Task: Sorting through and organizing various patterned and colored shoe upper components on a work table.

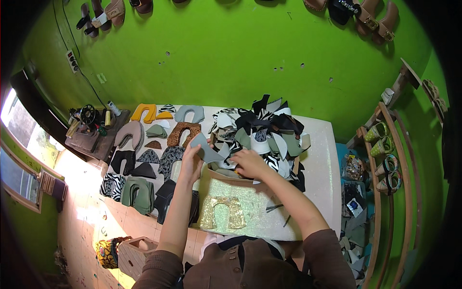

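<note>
My left hand (pixel 193 161) grips a flat grey cut piece (pixel 206 148) with a curved edge, raised beside a heaped cardboard box (pixel 231 179). My right hand (pixel 250 164) reaches over the near side of that box, its fingers apart and bent down at the scraps; whether it touches one is hard to see. Zebra-print, black, white and green cut scraps (pixel 284 144) spill over the box rim. A shiny gold U-shaped piece (pixel 209 216) lies in front of the box, on gold glittery material (pixel 269 207).
Stacks of U-shaped pieces, among them green ones (pixel 138 195) and leopard-print ones (pixel 183 133), cover the left of the white table (pixel 320 192). A sewing machine (pixel 89 115) stands far left. At right is a wooden rack (pixel 380 192) with sandals. A wooden stool (pixel 134 257) sits lower left.
</note>
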Demonstrator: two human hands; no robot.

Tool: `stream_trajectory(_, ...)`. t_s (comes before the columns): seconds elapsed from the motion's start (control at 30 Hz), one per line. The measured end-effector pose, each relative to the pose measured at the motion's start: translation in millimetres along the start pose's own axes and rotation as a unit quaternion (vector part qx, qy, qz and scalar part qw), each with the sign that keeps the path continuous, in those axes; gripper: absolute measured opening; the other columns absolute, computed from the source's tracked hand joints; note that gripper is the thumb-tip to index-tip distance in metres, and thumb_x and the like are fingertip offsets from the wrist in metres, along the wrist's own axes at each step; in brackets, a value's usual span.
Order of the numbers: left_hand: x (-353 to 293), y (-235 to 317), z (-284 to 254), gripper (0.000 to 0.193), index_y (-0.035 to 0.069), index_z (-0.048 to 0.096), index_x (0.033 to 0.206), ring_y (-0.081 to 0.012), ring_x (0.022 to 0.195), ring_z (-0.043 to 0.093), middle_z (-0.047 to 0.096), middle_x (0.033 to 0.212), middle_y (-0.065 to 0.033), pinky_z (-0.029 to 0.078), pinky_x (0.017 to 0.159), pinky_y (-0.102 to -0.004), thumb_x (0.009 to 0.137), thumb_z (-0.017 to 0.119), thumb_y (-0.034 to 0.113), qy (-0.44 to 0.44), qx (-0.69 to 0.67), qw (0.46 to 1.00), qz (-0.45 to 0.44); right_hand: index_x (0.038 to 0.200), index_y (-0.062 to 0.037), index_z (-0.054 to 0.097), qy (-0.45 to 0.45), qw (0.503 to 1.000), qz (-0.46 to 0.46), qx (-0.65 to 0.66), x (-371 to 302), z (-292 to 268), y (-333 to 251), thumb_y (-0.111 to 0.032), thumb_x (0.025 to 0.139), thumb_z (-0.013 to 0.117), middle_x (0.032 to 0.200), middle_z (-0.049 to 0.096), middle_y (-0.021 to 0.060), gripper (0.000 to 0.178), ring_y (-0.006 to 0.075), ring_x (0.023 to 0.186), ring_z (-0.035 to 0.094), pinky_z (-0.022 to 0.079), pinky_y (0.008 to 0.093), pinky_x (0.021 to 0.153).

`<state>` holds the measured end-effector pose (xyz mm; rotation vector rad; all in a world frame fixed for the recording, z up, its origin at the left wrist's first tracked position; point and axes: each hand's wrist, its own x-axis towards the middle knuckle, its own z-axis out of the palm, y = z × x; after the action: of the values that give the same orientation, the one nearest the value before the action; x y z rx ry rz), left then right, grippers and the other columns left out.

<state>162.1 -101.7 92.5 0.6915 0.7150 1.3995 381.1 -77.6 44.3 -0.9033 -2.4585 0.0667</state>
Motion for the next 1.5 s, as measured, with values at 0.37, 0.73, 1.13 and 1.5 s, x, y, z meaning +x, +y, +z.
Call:
stream_trajectory(0.37, -3.9, 11.5, -10.6, 0.04, 0.005, 0.036, 0.126, -0.0274, 0.106, 0.052, 0.052, 0.116, -0.0166, 0.041, 0.091, -0.039, 0.087, 0.045, 0.013, 0.012, -0.016, 1.0, 0.013, 0.1, -0.0022, 0.061, 0.007, 0.862, 0.286, 0.418, 29.6, -38.0, 24.9, -0.019, 0.085, 0.058, 0.084, 0.063, 0.0004, 0.023, 0.0065, 0.074, 0.055, 0.044, 0.0226, 0.067)
stream_trajectory(0.73, 3.5, -4.6, 11.7, 0.048, 0.003, 0.038, 0.126, -0.0265, 0.104, 0.054, 0.053, 0.116, -0.0165, 0.042, 0.091, -0.0367, 0.093, 0.032, 0.038, -0.066, -0.019, 0.996, -0.052, 0.098, -0.0015, 0.06, -0.09, 0.784, 0.209, 0.578, 24.0, -148.7, 5.7, -0.012, 0.083, 0.059, 0.087, 0.062, 0.0004, 0.018, 0.0047, 0.078, 0.054, 0.043, 0.0192, 0.072)
stream_trajectory(1.13, -10.1, -17.5, 45.2, 0.074, 0.003, 0.03, 0.133, -0.0277, 0.101, 0.056, 0.053, 0.116, -0.0164, 0.043, 0.091, -0.0394, 0.088, 0.018, 0.06, -0.266, -0.113, 0.942, -0.169, 0.096, -0.0011, 0.059, -0.083, 0.783, 0.255, 0.561, 23.0, -128.5, 17.0, -0.013, 0.085, 0.056, 0.086, 0.06, -0.0027, 0.017, 0.0037, 0.078, 0.052, 0.042, 0.0193, 0.07)
stream_trajectory(1.5, -0.8, -6.2, 66.5, 0.025, 0.002, 0.046, 0.11, -0.0153, 0.079, 0.061, 0.061, 0.093, -0.0088, 0.051, 0.071, -0.0282, 0.089, 0.052, 0.014, -0.115, 0.11, 0.983, -0.092, 0.101, -0.0009, 0.059, -0.025, 0.873, 0.295, 0.388, -14.5, -141.4, 46.7, -0.009, 0.084, 0.055, 0.093, 0.062, 0.0053, 0.019, 0.0107, 0.088, 0.056, 0.044, 0.0239, 0.078)
